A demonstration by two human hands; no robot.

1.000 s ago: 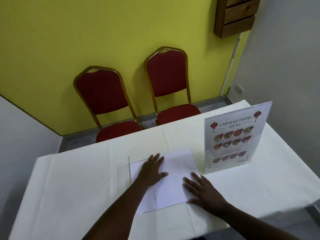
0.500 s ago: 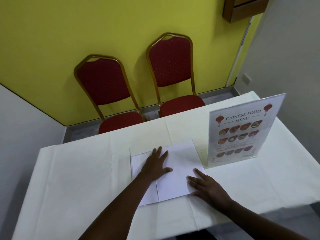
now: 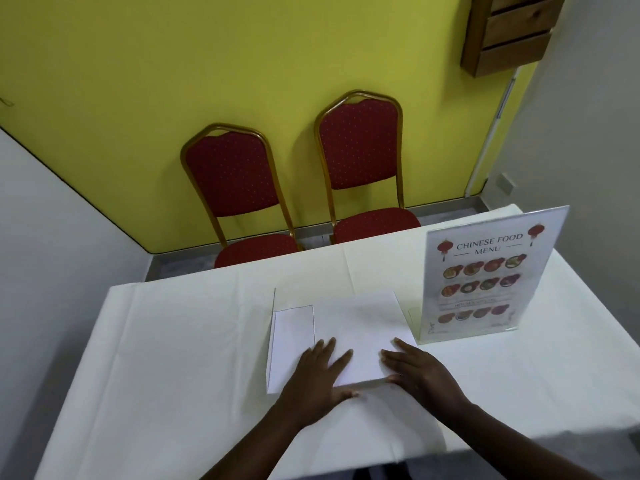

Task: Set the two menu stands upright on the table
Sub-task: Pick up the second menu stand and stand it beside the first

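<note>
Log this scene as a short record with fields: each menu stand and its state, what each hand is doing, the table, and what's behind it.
upright stand: menu stand standing on the table's right side, "Chinese Food Menu" facing the camera
flat stand: second stand lying face down, blank white side up
left hand: fingers spread, resting on the flat stand's near edge
right hand: at the flat stand's near right corner
table: white cloth
behind: two red chairs against a yellow wall
task status: one stand up, one not yet

Soft, even indoor light, fairly bright, with no harsh glare. Faint shadows fall behind the chairs (image 3: pixel 294 188) on the yellow wall (image 3: pixel 207 64). Wide-angle bending curves the edges at 3 and 9 o'clock. The fingers (image 3: pixel 348 393) look slightly blurred.
</note>
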